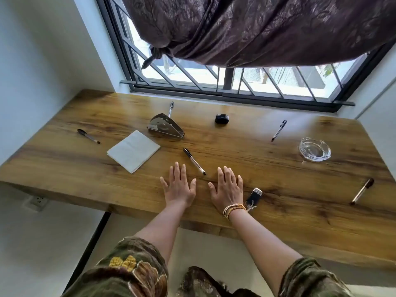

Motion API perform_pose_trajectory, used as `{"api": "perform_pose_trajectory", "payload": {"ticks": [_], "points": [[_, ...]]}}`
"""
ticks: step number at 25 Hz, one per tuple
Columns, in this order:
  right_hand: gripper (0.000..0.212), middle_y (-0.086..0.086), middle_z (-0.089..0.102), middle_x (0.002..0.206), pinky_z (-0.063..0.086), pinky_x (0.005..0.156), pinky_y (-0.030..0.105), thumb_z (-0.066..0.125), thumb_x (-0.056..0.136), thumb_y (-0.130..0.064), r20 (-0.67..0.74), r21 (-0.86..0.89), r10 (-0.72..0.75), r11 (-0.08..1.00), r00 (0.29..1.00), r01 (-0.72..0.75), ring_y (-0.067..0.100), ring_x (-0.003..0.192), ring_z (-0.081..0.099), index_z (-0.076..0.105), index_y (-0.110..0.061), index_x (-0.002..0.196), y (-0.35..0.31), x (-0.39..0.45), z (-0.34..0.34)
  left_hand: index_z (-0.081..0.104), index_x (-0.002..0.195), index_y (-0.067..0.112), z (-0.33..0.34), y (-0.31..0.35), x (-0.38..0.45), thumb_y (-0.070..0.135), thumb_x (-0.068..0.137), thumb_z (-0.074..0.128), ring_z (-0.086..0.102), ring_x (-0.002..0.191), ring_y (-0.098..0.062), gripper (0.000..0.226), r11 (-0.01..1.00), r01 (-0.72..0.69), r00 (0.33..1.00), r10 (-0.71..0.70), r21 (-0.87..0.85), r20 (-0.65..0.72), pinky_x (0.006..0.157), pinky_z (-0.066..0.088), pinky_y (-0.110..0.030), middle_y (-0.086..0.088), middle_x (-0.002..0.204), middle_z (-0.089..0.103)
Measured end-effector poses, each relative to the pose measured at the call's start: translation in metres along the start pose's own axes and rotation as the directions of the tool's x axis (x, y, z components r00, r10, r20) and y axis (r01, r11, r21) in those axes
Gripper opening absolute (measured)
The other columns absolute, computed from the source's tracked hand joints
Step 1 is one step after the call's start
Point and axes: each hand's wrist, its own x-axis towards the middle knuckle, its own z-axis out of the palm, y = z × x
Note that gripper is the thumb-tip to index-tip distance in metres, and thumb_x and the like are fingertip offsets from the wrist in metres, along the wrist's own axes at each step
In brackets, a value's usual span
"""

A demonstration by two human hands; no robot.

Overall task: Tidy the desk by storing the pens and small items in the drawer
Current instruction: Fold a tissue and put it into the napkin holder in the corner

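My left hand and my right hand lie flat, palms down, on the wooden desk, fingers spread, holding nothing. A black-capped pen lies just beyond and between them. More pens lie at the far left, behind the metal holder, at the right middle, and a brown one near the right edge. A small black device with a cord sits beside my right wrist. A small black box sits near the window. No drawer is in view.
A folded white napkin lies left of centre, with a wedge-shaped metal holder behind it. A glass ashtray stands at the right. A barred window and a knotted purple curtain are behind the desk.
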Motion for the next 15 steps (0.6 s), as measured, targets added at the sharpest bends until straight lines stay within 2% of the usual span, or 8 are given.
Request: {"api": "perform_pose_trajectory", "payload": {"ticks": [1,3,10,15], "points": [[0.070,0.011,0.038,0.149,0.026,0.112,0.055,0.024,0.088,-0.055,0.016,-0.008,0.008,1.000,1.000,-0.007,0.029,0.140,0.034,0.038,-0.013,0.142,0.0001,0.0005,-0.0005,0.001,0.155,0.024,0.0010,-0.0012,-0.0017,0.055,0.096,0.020,-0.011,0.149,-0.021,0.070,0.999,0.038,0.999,-0.038,0.000,0.019,0.117,-0.007,-0.056,-0.001,0.163,-0.009],[0.070,0.010,0.039,0.149,0.026,0.112,0.054,0.022,0.088,-0.055,-0.038,-0.042,0.002,0.999,0.999,-0.004,0.029,0.140,0.034,0.040,-0.014,0.141,0.0017,0.0012,0.0025,0.001,0.155,0.025,0.0043,-0.0035,-0.0006,0.057,0.095,0.018,-0.010,0.150,-0.020,0.070,0.999,0.044,0.999,-0.044,0.031,0.003,0.117,-0.006,-0.056,-0.001,0.163,-0.008],[0.062,0.010,0.038,0.149,0.024,0.113,0.053,0.037,0.090,-0.050,-0.060,-0.060,-0.012,0.998,0.998,0.008,0.028,0.140,0.032,0.040,-0.014,0.141,0.0043,0.0007,0.0062,0.016,0.154,0.026,0.0084,-0.0075,-0.0022,0.056,0.093,0.026,0.002,0.150,-0.020,0.069,0.999,0.038,0.997,-0.039,-0.020,-0.070,0.118,0.000,-0.057,-0.001,0.163,0.007],[0.061,0.011,0.038,0.149,0.023,0.113,0.053,0.040,0.089,-0.048,-0.060,-0.040,-0.007,0.999,0.998,0.005,0.028,0.140,0.032,0.040,-0.014,0.140,0.0038,0.0003,0.0042,0.019,0.153,0.025,0.0095,-0.0072,-0.0023,0.055,0.092,0.028,0.006,0.150,-0.021,0.068,0.999,0.027,0.995,-0.030,-0.028,-0.090,0.118,0.003,-0.057,-0.002,0.163,0.011]]}}
